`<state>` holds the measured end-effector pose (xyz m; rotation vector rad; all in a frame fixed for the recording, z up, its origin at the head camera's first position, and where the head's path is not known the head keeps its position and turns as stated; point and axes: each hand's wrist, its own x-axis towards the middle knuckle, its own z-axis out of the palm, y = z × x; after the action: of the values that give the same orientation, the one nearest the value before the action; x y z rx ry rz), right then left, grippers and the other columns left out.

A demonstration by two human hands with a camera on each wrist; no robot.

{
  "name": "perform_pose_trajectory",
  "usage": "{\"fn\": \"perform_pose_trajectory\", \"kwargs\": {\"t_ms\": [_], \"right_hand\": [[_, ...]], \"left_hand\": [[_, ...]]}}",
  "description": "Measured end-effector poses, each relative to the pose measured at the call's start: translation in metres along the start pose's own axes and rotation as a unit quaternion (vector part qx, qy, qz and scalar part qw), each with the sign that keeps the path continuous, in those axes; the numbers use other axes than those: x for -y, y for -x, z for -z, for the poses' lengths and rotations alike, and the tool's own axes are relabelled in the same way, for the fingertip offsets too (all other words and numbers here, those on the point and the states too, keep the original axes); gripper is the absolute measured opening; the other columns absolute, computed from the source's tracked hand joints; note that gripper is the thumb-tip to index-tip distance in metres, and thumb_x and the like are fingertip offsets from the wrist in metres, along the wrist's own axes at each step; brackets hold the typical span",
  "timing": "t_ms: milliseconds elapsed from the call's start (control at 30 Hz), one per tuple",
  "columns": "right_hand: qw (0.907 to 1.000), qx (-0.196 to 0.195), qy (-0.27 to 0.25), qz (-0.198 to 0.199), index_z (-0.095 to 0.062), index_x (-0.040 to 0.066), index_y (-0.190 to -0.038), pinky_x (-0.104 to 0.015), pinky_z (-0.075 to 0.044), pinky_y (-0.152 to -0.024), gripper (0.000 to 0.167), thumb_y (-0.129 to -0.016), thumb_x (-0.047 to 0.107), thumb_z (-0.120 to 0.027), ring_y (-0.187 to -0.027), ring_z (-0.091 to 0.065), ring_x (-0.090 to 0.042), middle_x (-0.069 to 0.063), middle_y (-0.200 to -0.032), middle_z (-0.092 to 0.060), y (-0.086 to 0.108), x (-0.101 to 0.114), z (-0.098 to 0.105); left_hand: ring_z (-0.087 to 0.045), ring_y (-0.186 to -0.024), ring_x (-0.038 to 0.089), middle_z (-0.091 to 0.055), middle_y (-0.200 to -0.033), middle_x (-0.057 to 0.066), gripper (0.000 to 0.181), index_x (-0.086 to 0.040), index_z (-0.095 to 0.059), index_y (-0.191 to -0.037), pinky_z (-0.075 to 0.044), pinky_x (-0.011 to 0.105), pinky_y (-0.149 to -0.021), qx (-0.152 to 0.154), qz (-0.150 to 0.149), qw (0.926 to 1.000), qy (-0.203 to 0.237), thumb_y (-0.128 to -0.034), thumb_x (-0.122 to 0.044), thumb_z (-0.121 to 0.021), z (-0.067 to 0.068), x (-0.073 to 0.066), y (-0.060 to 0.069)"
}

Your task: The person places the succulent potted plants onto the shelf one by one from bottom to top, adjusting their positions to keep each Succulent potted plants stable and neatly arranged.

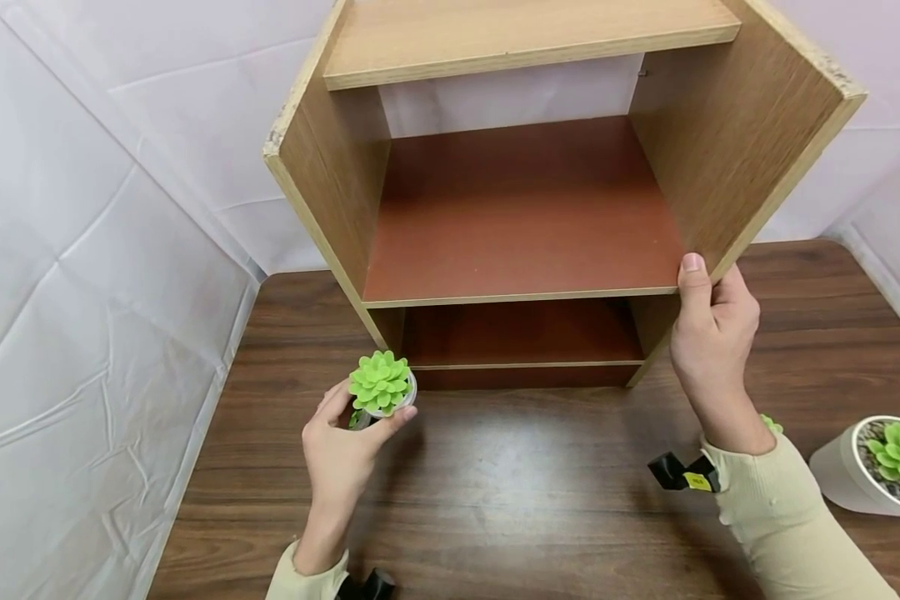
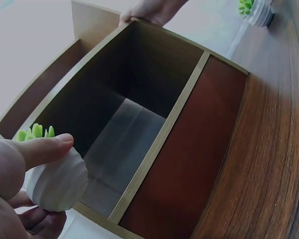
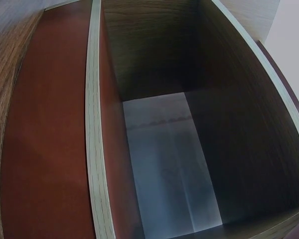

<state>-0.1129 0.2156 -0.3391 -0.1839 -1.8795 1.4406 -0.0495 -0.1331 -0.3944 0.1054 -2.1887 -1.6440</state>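
Note:
My left hand (image 1: pixel 337 454) holds a small potted succulent (image 1: pixel 380 383) with bright green leaves, in front of the shelf unit's lower left corner. In the left wrist view, thumb and fingers are curled round its ribbed white pot (image 2: pixel 60 181). A wooden shelf unit (image 1: pixel 525 217) with reddish-brown boards stands upright on the table. My right hand (image 1: pixel 716 346) grips the front edge of its right side panel, thumb on the inner side and fingers round the outside. The right wrist view mostly shows the unit's open compartment (image 3: pixel 164 159).
At the right, a larger white pot (image 1: pixel 843 471) holds a green succulent and dark pebbles. A bit of green plant (image 1: pixel 771 423) peeks out behind my right sleeve. The dark wood table (image 1: pixel 510 483) is bordered by white cloth walls (image 1: pixel 67 292) at the left and back.

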Motion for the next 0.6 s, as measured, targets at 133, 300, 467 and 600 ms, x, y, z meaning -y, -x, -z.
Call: {"fn": "perform_pose_trajectory", "kwargs": {"t_ms": [133, 300, 467, 600], "right_hand": [[1.0, -0.003, 0.004, 0.002, -0.071, 0.002, -0.103, -0.021, -0.04, -0.074, 0.023, -0.101, 0.018, -0.054, -0.083, -0.058, -0.009, 0.009, -0.087, -0.067, 0.0, 0.0, 0.0], [0.9999, -0.005, 0.008, 0.005, -0.071, 0.001, -0.103, -0.02, -0.04, -0.074, 0.024, -0.101, 0.018, -0.054, -0.082, -0.058, -0.009, 0.009, -0.086, -0.067, 0.0, 0.0, 0.0], [1.0, -0.002, 0.005, 0.005, -0.071, 0.002, -0.104, -0.02, -0.041, -0.074, 0.024, -0.101, 0.018, -0.054, -0.083, -0.059, -0.009, 0.008, -0.088, -0.067, 0.0, 0.0, 0.0], [1.0, -0.001, 0.002, 0.006, -0.071, 0.001, -0.104, -0.021, -0.041, -0.075, 0.024, -0.101, 0.018, -0.054, -0.083, -0.06, -0.009, 0.008, -0.087, -0.067, 0.0, 0.0, 0.0]], "left_hand": [[-0.058, -0.107, 0.013, -0.068, -0.111, -0.005, 0.056, -0.013, -0.075, -0.111, -0.047, 0.025, -0.089, -0.002, -0.006, 1.0, 0.002, -0.0596, -0.015, -0.096, -0.003, 0.0, 0.001], [-0.061, -0.106, 0.014, -0.068, -0.111, -0.002, 0.057, -0.011, -0.074, -0.111, -0.047, 0.025, -0.089, -0.004, 0.007, 0.9997, 0.021, -0.059, -0.011, -0.096, -0.009, -0.001, 0.003], [-0.061, -0.106, 0.017, -0.067, -0.11, 0.007, 0.057, 0.0, -0.072, -0.112, -0.046, 0.027, -0.093, 0.001, 0.008, 0.9997, 0.021, -0.0588, 0.0, -0.094, -0.015, -0.02, 0.006], [-0.061, -0.106, 0.017, -0.067, -0.109, 0.012, 0.057, 0.006, -0.07, -0.111, -0.046, 0.026, -0.093, 0.005, 0.003, 0.9998, 0.017, -0.0586, 0.005, -0.092, -0.017, -0.037, 0.008]]}}
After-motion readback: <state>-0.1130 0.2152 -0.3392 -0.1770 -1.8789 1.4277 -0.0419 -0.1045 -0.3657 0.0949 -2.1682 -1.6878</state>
